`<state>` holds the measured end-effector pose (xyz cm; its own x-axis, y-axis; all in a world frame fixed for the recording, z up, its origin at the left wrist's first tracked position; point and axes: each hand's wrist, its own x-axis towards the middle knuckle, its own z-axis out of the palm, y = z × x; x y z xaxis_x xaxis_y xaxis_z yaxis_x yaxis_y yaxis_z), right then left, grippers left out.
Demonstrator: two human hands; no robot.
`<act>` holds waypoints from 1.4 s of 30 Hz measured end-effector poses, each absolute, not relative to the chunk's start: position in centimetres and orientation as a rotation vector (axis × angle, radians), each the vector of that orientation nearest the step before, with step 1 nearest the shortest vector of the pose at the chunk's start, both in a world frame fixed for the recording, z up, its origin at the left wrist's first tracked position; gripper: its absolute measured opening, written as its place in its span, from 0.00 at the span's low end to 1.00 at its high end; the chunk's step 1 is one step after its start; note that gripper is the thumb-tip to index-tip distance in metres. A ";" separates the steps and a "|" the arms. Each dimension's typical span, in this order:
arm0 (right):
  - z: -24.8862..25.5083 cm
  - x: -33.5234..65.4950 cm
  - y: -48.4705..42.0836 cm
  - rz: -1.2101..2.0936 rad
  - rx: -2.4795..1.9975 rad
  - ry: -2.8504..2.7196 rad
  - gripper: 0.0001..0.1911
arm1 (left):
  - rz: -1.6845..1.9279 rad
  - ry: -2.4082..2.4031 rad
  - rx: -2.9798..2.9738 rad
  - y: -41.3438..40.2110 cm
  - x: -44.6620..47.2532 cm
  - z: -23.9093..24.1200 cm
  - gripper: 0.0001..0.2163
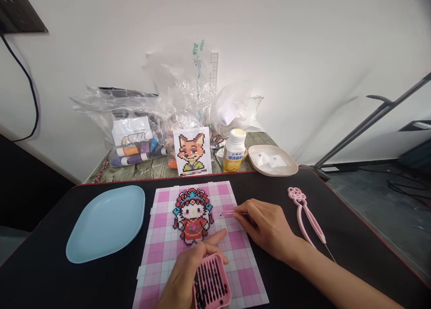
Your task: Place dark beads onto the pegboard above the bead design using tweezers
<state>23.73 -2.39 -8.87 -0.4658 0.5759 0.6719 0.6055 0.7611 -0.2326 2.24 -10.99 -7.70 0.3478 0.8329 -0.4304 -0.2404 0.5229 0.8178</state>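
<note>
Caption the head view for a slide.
Right hand holds tweezers beside the bead figure on a pink pegboard; left hand holds a pink bead tray.

The left hand [183, 277] sits near, at the bottom edge, curled in a grip, with 1 finger [217, 237] stretched far and right. The right hand [267, 230] lies farther and to the right, back up, its fingertips pinched together and pointing left. Its bare forearm [346, 282] runs to the near right corner.

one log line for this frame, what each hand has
left hand: holds pink bead tray | right hand: pinches tweezers over pegboard | bead figure: on pegboard
</note>
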 end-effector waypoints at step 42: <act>-7.8 25.4 -2.3 -0.033 -0.927 -2.284 0.08 | 0.784 0.936 0.636 -11.2 2.1 -7.8 0.15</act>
